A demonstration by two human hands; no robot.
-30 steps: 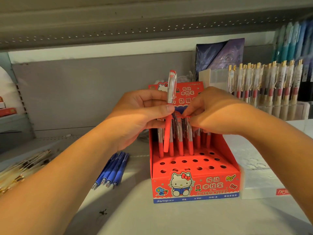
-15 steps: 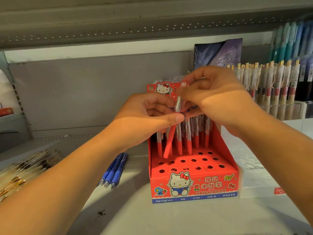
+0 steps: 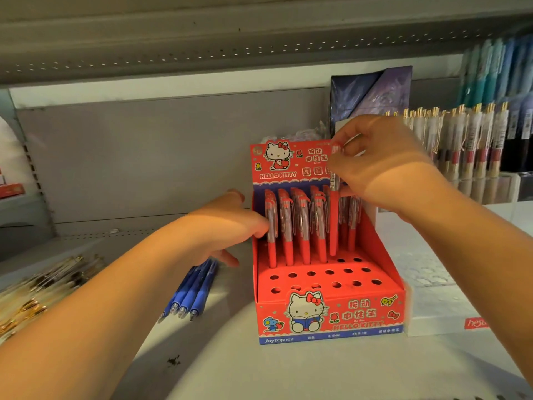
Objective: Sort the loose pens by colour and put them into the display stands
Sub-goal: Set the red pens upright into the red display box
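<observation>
I count 1 red display stand (image 3: 331,321). In its front filled row I make out 4 red pens (image 3: 288,246) standing, with more packed behind them that overlap too much for me to number. 1 further pen, the held pen (image 3: 333,220), is pinched in the right hand (image 3: 383,166). With the left hand (image 3: 227,223) that makes 2 hands. I see 14 empty holes (image 3: 329,272) in the stand, in rows of 2, 6 and 6. Beside it lie at least 4 blue pens (image 3: 190,287). The gold-clipped pens (image 3: 473,145) and the loose pile (image 3: 37,287) are too blurred for me to count.
</observation>
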